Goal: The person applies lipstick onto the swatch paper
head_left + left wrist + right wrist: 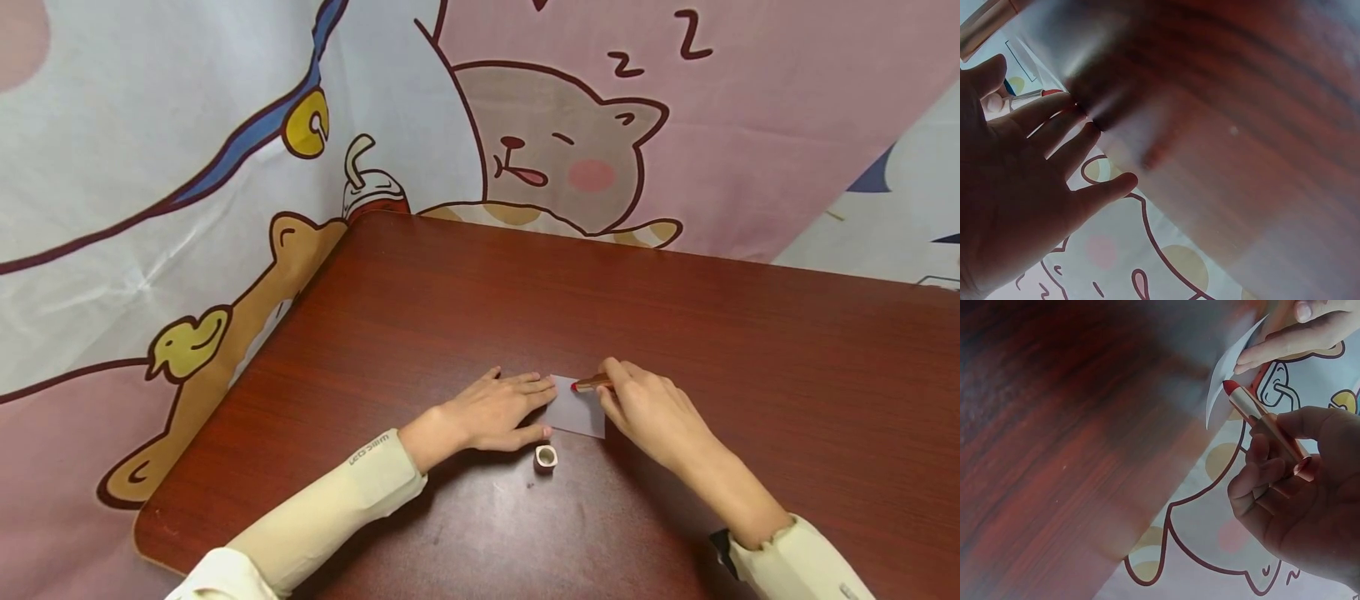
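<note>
A lipstick [1263, 417] with a red tip and a gold-coloured case is gripped between the thumb and fingers of my right hand [648, 408]. Its red tip meets a small white sheet of paper [576, 412] lying on the table, or hovers just over it. My left hand [498, 412] lies flat, with straight fingertips touching the paper's left edge. Just below the left thumb stands a small, open-topped lipstick cap [546, 458]. In the right wrist view the paper [1225, 372] appears as a thin, edge-on strip.
The dark red-brown wooden table [450, 292] has a rounded corner at the near left. Behind it and along the left side hangs a cloth [555, 150] printed with cartoon animals. Both forearms wear pale sleeves [322, 508].
</note>
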`<state>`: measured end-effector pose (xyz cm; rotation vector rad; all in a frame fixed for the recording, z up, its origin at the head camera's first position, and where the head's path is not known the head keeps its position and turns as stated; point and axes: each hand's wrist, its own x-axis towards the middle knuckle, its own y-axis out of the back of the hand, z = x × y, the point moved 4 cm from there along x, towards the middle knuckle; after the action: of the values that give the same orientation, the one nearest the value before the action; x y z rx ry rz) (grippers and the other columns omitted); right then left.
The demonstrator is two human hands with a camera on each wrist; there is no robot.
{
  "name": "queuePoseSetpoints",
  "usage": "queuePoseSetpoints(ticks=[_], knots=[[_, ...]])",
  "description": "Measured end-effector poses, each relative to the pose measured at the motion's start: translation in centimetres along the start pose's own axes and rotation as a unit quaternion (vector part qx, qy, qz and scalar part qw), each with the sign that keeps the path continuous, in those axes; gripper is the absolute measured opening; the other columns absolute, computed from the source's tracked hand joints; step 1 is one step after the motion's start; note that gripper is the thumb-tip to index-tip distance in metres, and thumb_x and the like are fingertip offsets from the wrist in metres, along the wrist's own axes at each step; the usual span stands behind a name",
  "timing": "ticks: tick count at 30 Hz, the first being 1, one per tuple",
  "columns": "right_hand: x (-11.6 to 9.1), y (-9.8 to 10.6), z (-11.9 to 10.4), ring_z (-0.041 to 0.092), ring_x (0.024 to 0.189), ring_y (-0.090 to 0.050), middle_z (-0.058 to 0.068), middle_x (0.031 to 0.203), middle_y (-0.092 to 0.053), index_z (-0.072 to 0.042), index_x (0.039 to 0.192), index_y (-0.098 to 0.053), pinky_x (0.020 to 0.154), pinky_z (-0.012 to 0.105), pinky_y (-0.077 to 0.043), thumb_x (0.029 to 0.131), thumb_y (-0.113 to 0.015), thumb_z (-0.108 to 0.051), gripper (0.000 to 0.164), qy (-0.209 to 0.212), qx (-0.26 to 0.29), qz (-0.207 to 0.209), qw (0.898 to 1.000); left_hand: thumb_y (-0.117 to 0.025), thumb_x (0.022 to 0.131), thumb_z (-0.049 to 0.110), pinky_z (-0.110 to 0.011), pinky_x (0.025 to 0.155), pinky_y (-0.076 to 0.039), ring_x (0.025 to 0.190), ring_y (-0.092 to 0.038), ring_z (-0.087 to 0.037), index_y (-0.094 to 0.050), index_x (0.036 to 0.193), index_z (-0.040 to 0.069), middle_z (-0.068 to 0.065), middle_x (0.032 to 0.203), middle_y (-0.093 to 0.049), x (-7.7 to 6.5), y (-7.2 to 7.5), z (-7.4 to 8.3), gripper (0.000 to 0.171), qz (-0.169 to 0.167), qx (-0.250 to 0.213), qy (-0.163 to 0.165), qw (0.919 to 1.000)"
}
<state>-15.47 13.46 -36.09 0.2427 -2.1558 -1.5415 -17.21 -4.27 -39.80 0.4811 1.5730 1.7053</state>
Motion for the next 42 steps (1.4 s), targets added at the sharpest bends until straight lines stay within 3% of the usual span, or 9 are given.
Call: queuePoseSetpoints(ticks=[18, 27, 38, 42], knots=[[-1.1, 0.1, -1.0, 0.012, 0.051, -0.04, -0.009, 0.067, -0.045, -0.015, 0.08, -0.05, 0.042, 0.026, -0.031, 0.084, -0.059, -0.011, 0.01, -0.001, 0.009, -0.018, 1.0, -0.039, 0.094, 0.054, -0.053, 0.105, -0.021, 0.137, -0.021, -0.012, -0.033, 0.145, 0.019, 0.006, 0.15, -0.026, -0.1, 0.2, -0.1, 0.062, 0.0, 0.003, 0.008, 1.0], [-2.6, 0.6, -1.3, 0.009, 0.052, -0.039, -0.009, 0.069, -0.049, -0.014, 0.084, -0.052, 0.042, 0.024, -0.03, 0.083, -0.061, -0.011, 0.009, -0.004, 0.009, -0.024, 1.0, -0.038, 0.094, 0.057, -0.053, 0.105, -0.023, 0.136, -0.023, -0.01, -0.034, 0.145, 0.02, 0.008, 0.15, -0.027, 0.3, 0.0, 0.5, 0.063, 0.003, 0.009, -0.001, 1.0], [-3.0, 0.4, -1.9, 0.007, 0.049, -0.037, -0.009, 0.066, -0.047, -0.012, 0.083, -0.052, 0.04, 0.023, -0.029, 0.081, -0.064, -0.01, 0.012, 0.011, 0.005, -0.008, 1.0, -0.04, 0.093, 0.057, -0.052, 0.106, -0.021, 0.137, -0.02, -0.009, -0.032, 0.146, 0.02, 0.008, 0.151, -0.024, 0.0, 0.2, 0.1, 0.065, -0.008, -0.001, 0.006, 1.0], [-3.0, 0.5, -1.8, 0.008, 0.051, -0.04, -0.008, 0.069, -0.053, -0.011, 0.088, -0.055, 0.043, 0.024, -0.032, 0.082, -0.063, -0.012, 0.01, -0.003, 0.01, -0.015, 1.0, -0.042, 0.092, 0.057, -0.052, 0.106, -0.02, 0.137, -0.019, -0.008, -0.032, 0.146, 0.021, 0.009, 0.151, -0.023, -0.1, 0.0, -0.1, 0.065, -0.011, -0.012, 0.009, 0.9998]])
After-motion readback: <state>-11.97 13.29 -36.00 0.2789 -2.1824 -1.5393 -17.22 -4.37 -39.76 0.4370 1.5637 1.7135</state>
